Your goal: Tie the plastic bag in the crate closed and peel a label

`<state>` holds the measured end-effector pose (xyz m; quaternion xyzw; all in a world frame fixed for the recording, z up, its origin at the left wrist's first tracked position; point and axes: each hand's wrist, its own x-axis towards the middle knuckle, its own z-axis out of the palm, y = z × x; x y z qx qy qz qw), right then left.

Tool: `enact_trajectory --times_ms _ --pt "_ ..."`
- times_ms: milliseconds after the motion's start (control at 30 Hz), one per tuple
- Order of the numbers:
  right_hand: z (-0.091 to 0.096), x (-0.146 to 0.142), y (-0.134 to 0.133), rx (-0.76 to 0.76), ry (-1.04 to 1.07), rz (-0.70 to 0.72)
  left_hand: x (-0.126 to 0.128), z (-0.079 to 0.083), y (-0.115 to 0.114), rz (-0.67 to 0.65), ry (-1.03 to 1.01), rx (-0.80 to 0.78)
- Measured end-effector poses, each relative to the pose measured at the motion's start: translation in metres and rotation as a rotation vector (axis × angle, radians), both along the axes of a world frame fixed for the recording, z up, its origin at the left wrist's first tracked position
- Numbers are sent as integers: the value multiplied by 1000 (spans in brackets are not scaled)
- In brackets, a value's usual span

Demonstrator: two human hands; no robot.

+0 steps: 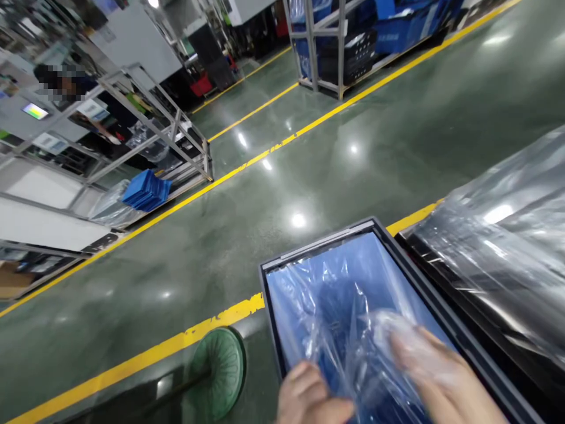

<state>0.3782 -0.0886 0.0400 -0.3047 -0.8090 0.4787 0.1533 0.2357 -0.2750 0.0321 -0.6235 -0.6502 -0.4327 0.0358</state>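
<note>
Your left hand sits at the bottom edge of the view, fingers curled into a loose fist against the thin clear plastic film that lies crumpled over the open bin; whether those fingers actually pinch the film you cannot tell, since the knuckles hide the tips. Your right hand is blurred, spread flat with the fingers extended, and it appears to press on or under the same film, which wrinkles and whitens around the fingertips; a firm grip cannot be made out here either. The two hands are close together but apart, both at the near end of the bin. The bin is a rectangular crate with a dark grey, hard-edged rim and a smooth blue inside, and the film in it is glossy, creased and translucent, so the blue shows through. Just to the right of the bin stands a dark stack wrapped in shiny stretch film, its surface taut and streaked with reflections. The floor is polished green, glossy enough to mirror the ceiling lamps, and crossed by worn yellow painted lines. Near your left hand a round green ribbed disc lies on the floor beside the line. Farther off to the left, grey metal tube racks hold a fanned pile of blue flat sheets, and another person's hand shows among the racks.
</note>
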Motion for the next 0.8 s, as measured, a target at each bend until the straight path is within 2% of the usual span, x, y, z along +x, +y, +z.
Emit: enact_trajectory --times_ms 67,133,200,267,333,400,533,700,733,800 --pt "-18 -17 -14 37 -69 133 3 4 23 -105 295 27" --pt "-39 -31 -23 34 -118 230 2 7 43 -189 489 -54" --pt "-56 -36 -26 104 -71 281 -2 9 55 -230 641 -194" --pt "-66 -33 -26 235 11 324 -6 7 59 -177 716 -409" --pt "-70 -25 -23 331 29 415 -7 2 57 -119 707 -559" --pt "-68 -18 -19 357 -20 491 -8 -5 54 -100 653 -601" --pt "-67 -18 -17 381 -75 493 -9 -13 50 -102 558 -512" --pt "-73 -37 -17 336 -160 558 -16 -11 50 -184 496 -424" --pt "-70 -39 -14 335 -195 561 -18 -11 52 -172 438 -476" --pt "-59 -40 -5 297 -252 588 -21 -11 57 -97 184 -707"
